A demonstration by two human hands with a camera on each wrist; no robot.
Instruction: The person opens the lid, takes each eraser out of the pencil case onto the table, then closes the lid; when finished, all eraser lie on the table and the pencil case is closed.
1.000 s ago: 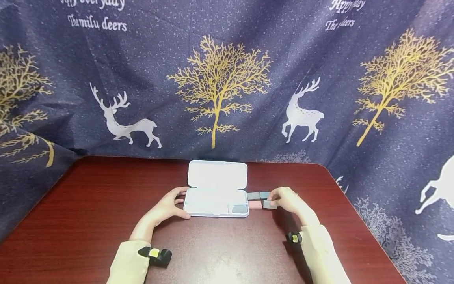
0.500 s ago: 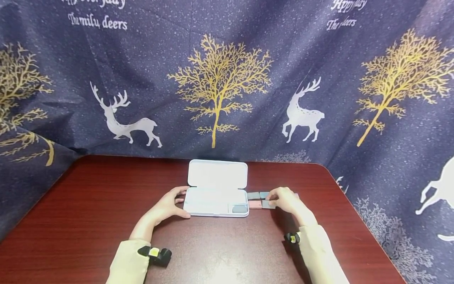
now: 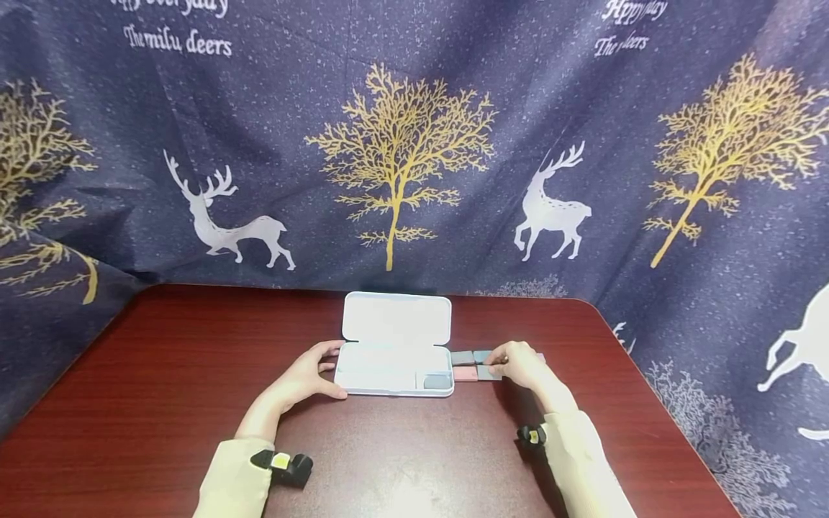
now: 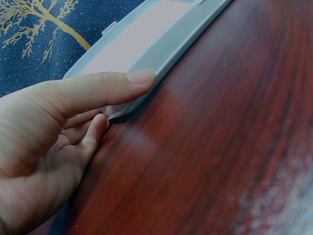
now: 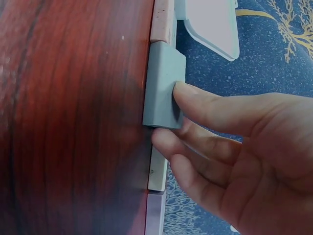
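A white pencil case [image 3: 376,380] lies on the table with its lid raised. My left hand [image 3: 306,378] holds its left end, thumb along the front rim and the other fingers at the end. A grey-blue eraser [image 3: 437,381] sits in the case's front right compartment. To the right of the case, my right hand [image 3: 526,365] pinches a grey eraser [image 5: 164,83], thumb on its face and a fingertip at its end. That eraser rests on the table against a pink eraser [image 3: 465,373]. Behind stand a dark grey eraser [image 3: 463,357] and a teal eraser [image 3: 481,356].
Beyond the right fingers, a white block [image 5: 157,171] and a purple block [image 5: 154,210] lie in line, partly hidden in the head view. The dark red table [image 3: 214,345] ends at a blue cloth [image 3: 414,280] printed with deer and trees.
My right hand has shifted slightly left, sliding the grey eraser up to the pink one and closing the gap. The left hand and the pencil case have stayed put.
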